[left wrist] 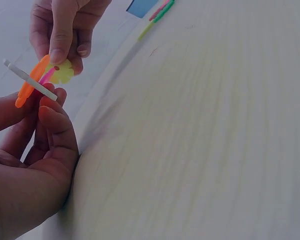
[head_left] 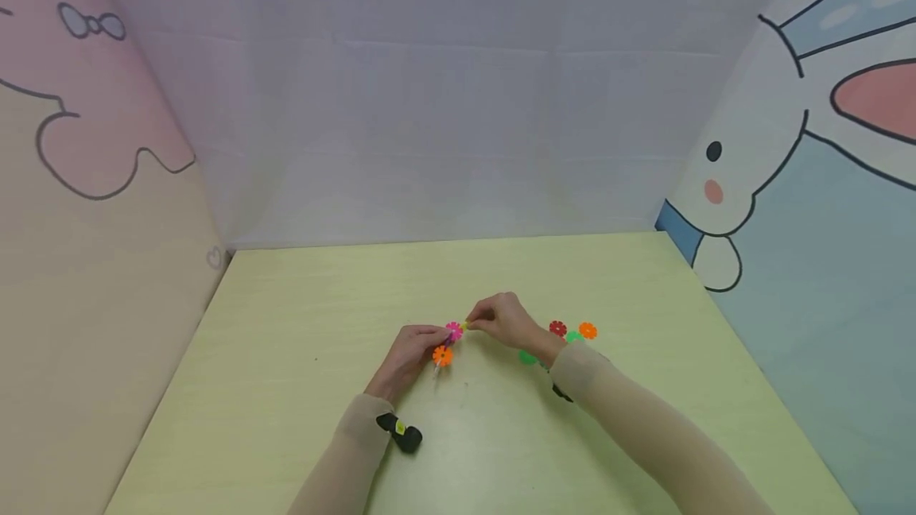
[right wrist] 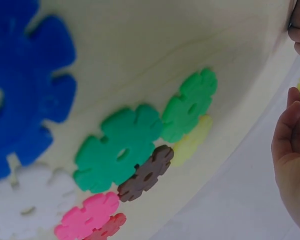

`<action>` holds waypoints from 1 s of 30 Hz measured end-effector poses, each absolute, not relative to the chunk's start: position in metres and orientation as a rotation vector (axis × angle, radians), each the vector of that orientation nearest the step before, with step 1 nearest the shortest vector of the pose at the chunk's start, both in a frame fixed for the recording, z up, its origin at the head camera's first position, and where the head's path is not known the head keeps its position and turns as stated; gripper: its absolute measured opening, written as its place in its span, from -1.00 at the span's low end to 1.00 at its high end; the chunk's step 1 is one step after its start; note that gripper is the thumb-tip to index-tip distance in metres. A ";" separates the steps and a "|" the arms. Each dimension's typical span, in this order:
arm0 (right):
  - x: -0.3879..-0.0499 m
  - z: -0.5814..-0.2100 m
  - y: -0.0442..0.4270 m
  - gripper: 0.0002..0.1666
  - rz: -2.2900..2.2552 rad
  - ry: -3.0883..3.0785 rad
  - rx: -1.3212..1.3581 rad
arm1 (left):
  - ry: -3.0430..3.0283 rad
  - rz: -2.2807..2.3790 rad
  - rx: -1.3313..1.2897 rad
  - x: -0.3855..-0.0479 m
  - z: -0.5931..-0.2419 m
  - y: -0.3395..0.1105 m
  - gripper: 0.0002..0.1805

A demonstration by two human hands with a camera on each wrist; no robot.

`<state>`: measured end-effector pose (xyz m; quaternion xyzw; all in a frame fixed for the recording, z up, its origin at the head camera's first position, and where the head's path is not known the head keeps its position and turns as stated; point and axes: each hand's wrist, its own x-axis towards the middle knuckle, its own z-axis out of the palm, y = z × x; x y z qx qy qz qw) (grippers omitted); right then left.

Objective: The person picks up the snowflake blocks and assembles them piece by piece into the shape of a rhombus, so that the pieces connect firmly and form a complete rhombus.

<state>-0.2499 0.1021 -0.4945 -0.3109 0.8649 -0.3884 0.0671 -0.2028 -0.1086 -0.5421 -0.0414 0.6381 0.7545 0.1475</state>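
My left hand (head_left: 406,358) pinches a small joined chain of notched plastic flower discs near the table's middle. In the chain are an orange disc (head_left: 442,356), a pink disc (head_left: 454,331) and a white disc (left wrist: 21,73), seen edge-on in the left wrist view. My right hand (head_left: 510,321) pinches a yellow disc (left wrist: 65,73) between thumb and fingers. The yellow disc meets the pink one; fingers partly hide where they touch, so I cannot tell how deep the notches sit. A dark purple piece shows faintly beside the left fingers in the head view.
Loose discs lie beside and under my right forearm: a dark red disc (head_left: 558,328), an orange one, green ones, and in the right wrist view a blue disc (right wrist: 35,90), a brown disc (right wrist: 146,174) and others. Patterned cloth walls (head_left: 458,102) bound the table (head_left: 300,292).
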 end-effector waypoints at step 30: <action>-0.253 -0.491 0.101 -0.96 -1.082 2.598 -1.020 | 1.838 2.124 -0.061 -0.205 -0.541 -0.108 -0.73</action>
